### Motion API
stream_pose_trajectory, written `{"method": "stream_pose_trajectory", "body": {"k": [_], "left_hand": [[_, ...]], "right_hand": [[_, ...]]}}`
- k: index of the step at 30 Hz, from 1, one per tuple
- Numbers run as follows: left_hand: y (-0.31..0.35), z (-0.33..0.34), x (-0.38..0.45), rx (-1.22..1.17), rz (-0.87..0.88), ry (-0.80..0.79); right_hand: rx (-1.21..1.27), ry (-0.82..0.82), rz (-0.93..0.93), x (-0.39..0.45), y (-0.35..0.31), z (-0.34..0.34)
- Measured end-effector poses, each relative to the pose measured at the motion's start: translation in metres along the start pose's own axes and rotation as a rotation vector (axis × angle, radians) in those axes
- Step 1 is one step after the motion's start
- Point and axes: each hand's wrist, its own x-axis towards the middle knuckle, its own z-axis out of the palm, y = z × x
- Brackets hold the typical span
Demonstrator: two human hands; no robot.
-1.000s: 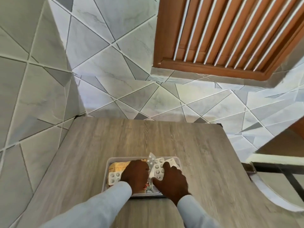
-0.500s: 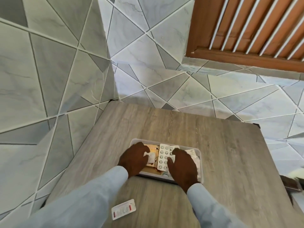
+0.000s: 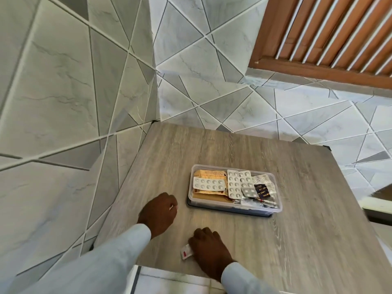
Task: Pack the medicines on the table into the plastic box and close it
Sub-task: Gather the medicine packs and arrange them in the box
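The right hand (image 3: pixel 209 250) lay over a small white and red packet (image 3: pixel 186 254) near the table's (image 3: pixel 307 240) near edge, its fingers curled on the packet; whether they had truly pinched it could not be told. The left hand (image 3: pixel 160 213) rested on the wood just beside the plastic box (image 3: pixel 234 205), fingers curled, maybe holding a tiny white thing.

The packet was thin and flat, so it might have slipped from the fingers or slid off the near edge. The box was already piled high with pill strips (image 3: pixel 235 185), so a lid might not have shut flat. No lid was in view.

The table was grey wood, pushed into a corner of tiled walls (image 3: pixel 63 92). A brown slatted shutter (image 3: pixel 331 32) hung above.
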Motion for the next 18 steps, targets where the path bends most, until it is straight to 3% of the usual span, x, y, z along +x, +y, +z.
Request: {"method": "stream_pose_trajectory", "body": {"k": [7, 12, 18], "left_hand": [[-0.004, -0.001, -0.01, -0.059, 0.049, -0.198], [0.031, 0.003, -0.006, -0.258, 0.1, -0.46], [0.083, -0.001, 0.02, -0.302, 0.247, -0.261]], "right_hand": [[0.134, 0.02, 0.227, -0.008, -0.013, -0.01], [0.328, 0.205, 0.316, -0.016, -0.001, -0.041], [0.557, 0.302, 0.332, -0.02, 0.049, -0.094]]}}
